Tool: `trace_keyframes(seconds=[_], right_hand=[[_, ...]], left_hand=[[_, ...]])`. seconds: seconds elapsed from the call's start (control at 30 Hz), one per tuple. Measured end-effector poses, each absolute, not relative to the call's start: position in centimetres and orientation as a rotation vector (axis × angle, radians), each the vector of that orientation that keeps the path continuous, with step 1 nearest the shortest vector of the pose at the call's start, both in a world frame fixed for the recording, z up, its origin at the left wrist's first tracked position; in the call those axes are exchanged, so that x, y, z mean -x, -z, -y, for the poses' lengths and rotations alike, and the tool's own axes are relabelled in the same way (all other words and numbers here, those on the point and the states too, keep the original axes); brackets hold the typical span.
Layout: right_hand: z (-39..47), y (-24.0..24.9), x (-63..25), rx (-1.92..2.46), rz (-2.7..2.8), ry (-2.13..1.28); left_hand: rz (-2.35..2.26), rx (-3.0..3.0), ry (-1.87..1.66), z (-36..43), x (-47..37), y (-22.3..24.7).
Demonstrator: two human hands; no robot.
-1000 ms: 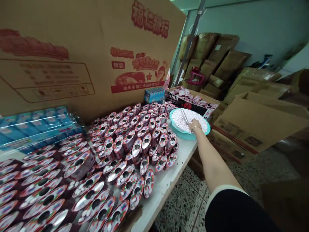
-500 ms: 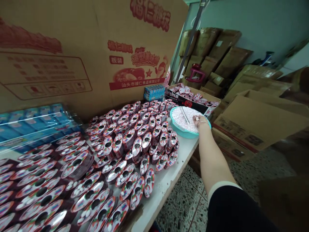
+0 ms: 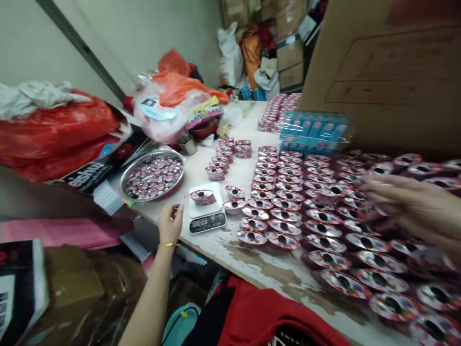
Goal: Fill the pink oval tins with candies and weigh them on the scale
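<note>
My left hand [image 3: 170, 224], a gold bangle at its wrist, is at the table edge just left of a small white scale [image 3: 196, 210]. Its fingers are curled together; what they hold, if anything, is too small to make out. One oval container [image 3: 202, 196] sits on the scale. Motion smears my right hand [image 3: 414, 206] at the right, above rows of oval containers [image 3: 324, 229] with dark round holes in their tops. Its fingers point left, and whether they grip anything is unclear.
A metal bowl [image 3: 153, 176] of small round pieces stands left of the scale. Behind are a metal cup [image 3: 188, 144], plastic bags [image 3: 169, 113] and a clear pack of blue boxes [image 3: 313, 129]. A large carton [image 3: 389, 77] rises at the back right.
The view has swung left, from the blue-green basin to the scale. My left hand has come into view. My right hand has left the basin's white pieces and is now over the containers.
</note>
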State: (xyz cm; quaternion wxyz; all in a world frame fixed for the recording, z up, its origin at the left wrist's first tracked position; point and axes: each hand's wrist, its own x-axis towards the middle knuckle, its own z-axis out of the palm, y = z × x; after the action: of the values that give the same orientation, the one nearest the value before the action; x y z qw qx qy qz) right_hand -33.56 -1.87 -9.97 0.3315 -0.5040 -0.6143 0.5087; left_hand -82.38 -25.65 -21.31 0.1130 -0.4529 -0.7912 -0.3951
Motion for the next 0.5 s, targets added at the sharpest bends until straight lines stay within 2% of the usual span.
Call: trace_keyframes(seconds=[0.1, 0.2, 0.33, 0.5], right_hand=[[4.0, 8.8, 47.4, 1.041, 1.659, -1.746], [5.5, 9.1, 58.8, 0.916, 2.006, -1.729], [6.7, 10.9, 68.0, 0.828, 2.486, -1.351], [7.8, 12.6, 72.1, 0.671, 2.958, -0.779]], left_hand=[[2.379, 1.194, 1.27, 25.4, 82.8, 24.0], [2.427, 1.153, 1.274, 25.3, 83.3, 26.8], [2.439, 1.156, 1.244, 25.6, 84.0, 29.4], [2.454, 1.138, 1.234, 25.6, 84.0, 30.1]])
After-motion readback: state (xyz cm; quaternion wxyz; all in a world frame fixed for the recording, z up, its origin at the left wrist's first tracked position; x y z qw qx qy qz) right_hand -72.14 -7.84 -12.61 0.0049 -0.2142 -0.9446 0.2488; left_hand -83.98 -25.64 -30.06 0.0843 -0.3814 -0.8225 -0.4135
